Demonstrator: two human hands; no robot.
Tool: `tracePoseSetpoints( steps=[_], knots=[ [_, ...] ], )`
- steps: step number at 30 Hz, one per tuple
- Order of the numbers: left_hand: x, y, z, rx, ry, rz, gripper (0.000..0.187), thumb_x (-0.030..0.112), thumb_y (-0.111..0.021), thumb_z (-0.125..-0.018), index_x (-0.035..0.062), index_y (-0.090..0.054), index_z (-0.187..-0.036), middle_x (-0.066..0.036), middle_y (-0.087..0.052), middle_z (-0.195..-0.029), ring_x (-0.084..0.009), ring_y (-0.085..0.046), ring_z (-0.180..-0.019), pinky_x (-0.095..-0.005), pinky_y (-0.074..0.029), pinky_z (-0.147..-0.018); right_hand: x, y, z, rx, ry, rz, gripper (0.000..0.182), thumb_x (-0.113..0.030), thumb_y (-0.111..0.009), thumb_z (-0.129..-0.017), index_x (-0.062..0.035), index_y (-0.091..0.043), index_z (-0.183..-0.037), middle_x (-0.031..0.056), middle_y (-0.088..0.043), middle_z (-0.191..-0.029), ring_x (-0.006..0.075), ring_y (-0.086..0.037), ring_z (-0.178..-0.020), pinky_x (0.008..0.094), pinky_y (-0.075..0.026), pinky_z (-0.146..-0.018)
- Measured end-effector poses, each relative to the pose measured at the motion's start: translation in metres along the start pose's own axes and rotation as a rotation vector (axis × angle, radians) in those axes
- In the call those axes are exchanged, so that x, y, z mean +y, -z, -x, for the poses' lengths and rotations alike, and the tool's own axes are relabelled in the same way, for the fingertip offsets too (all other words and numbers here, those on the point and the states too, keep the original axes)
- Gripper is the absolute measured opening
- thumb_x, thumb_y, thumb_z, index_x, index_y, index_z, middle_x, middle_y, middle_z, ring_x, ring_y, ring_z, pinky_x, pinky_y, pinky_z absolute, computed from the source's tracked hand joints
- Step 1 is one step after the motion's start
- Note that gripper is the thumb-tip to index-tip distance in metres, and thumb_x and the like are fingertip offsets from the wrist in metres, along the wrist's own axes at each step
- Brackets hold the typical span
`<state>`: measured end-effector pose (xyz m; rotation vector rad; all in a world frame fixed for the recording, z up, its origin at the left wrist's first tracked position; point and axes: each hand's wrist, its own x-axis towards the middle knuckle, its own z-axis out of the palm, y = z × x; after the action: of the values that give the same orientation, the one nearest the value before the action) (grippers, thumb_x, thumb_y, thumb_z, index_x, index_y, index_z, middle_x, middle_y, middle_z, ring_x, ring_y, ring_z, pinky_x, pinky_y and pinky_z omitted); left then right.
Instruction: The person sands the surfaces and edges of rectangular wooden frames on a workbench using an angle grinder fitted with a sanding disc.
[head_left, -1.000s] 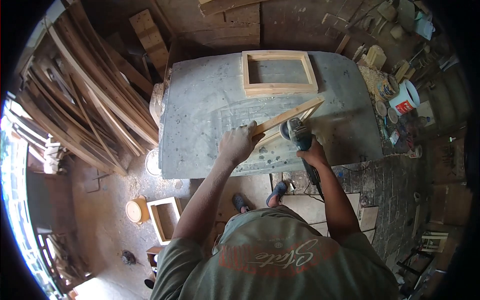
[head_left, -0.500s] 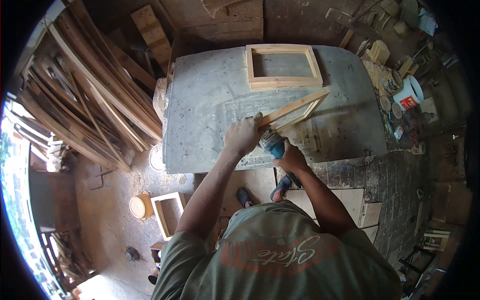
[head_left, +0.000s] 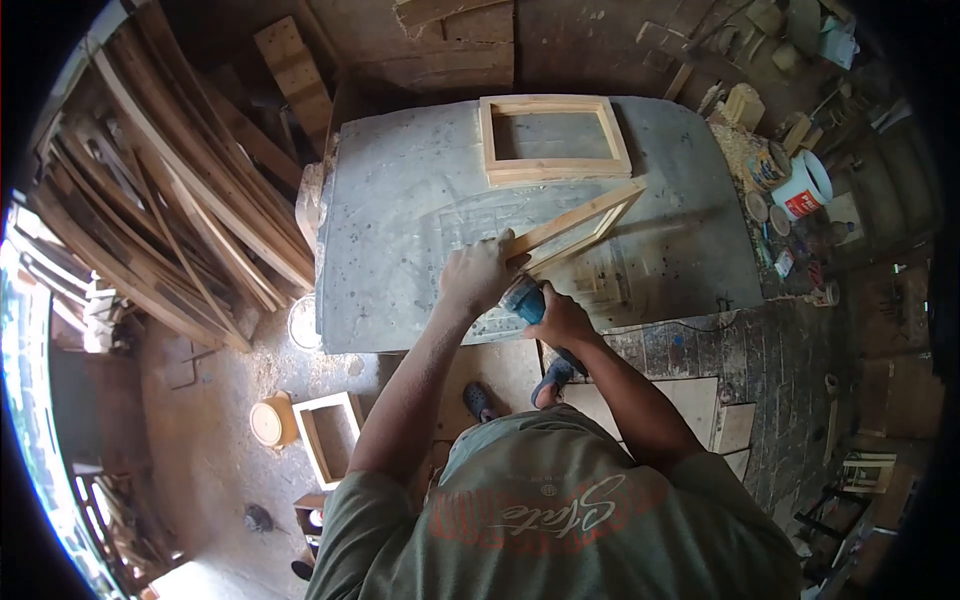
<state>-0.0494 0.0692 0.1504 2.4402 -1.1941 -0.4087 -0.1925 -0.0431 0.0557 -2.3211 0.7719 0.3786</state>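
Observation:
My left hand is closed around the near-left corner of a wooden frame, which stands tilted on its edge on the grey worktable. In my right hand is a blue angle grinder. The grinder's head is close to the frame's lower corner, just below my left hand; whether its disc touches the wood cannot be made out. Another wooden frame lies flat on the table beyond the one I hold.
Long wooden boards lean at the left. On the floor are a yellowish bucket and a further wooden frame. A white bucket and wood shavings are along the table's right side. A dark cord lies near the front-right edge.
The angle grinder's head has shifted slightly toward my body and left along the frame's corner. My left hand keeps its grip on the frame. The whole view has moved a little.

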Motion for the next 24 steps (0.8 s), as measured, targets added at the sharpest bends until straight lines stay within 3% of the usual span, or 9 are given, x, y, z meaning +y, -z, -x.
tracePoseSetpoints(
  steps=[4, 8, 13, 20, 24],
  knots=[
    [-0.001, -0.001, 0.000, 0.006, -0.010, -0.016, 0.035, 0.044, -0.055, -0.093, 0.0099, -0.056, -0.103, -0.019, -0.068, -0.085, -0.0397, -0.066, -0.084, -0.0508, -0.050, -0.071, 0.036, 0.019, -0.003, 0.063, -0.086, -0.027, 0.089, -0.032, -0.081, -0.059, -0.0069, -0.039, -0.134, 0.0261, -0.062, -0.115, 0.0413, -0.061, -0.107, 0.0466, -0.050, -0.091],
    [-0.001, -0.002, -0.001, 0.003, -0.006, -0.003, 0.036, 0.045, -0.054, -0.094, 0.0099, -0.056, -0.102, -0.018, -0.068, -0.086, -0.0390, -0.066, -0.083, -0.0500, -0.051, -0.070, 0.083, 0.039, -0.008, 0.164, -0.147, -0.123, 0.084, -0.029, -0.082, -0.057, -0.0073, -0.048, -0.129, 0.0234, -0.063, -0.117, 0.0382, -0.060, -0.112, 0.0417, -0.048, -0.093],
    [0.000, -0.002, -0.001, -0.018, 0.013, -0.024, 0.037, 0.045, -0.054, -0.094, 0.0099, -0.056, -0.102, -0.018, -0.068, -0.086, -0.0391, -0.066, -0.083, -0.0497, -0.051, -0.070, 0.090, 0.062, -0.008, 0.254, -0.221, -0.145, 0.084, -0.029, -0.080, -0.059, -0.0044, -0.045, -0.130, 0.0218, -0.063, -0.116, 0.0358, -0.061, -0.110, 0.0410, -0.048, -0.092],
    [-0.008, 0.001, 0.000, -0.014, -0.042, 0.051, 0.033, 0.039, -0.057, -0.093, 0.0086, -0.056, -0.104, -0.021, -0.067, -0.094, -0.0400, -0.064, -0.091, -0.0498, -0.050, -0.075, 0.079, 0.022, -0.017, 0.201, -0.135, -0.120, 0.086, -0.032, -0.080, -0.058, -0.0059, -0.043, -0.132, 0.0239, -0.063, -0.116, 0.0392, -0.061, -0.108, 0.0431, -0.049, -0.092],
    [-0.038, 0.013, 0.013, -0.026, -0.110, 0.330, 0.029, 0.026, -0.065, -0.090, 0.0045, -0.059, -0.108, -0.017, -0.067, -0.095, -0.0302, -0.065, -0.091, -0.0406, -0.050, -0.080, 0.040, 0.022, 0.023, -0.005, -0.102, 0.041, 0.090, -0.033, -0.082, -0.059, -0.0059, -0.041, -0.134, 0.0252, -0.063, -0.116, 0.0396, -0.060, -0.110, 0.0446, -0.049, -0.092]
  ],
)
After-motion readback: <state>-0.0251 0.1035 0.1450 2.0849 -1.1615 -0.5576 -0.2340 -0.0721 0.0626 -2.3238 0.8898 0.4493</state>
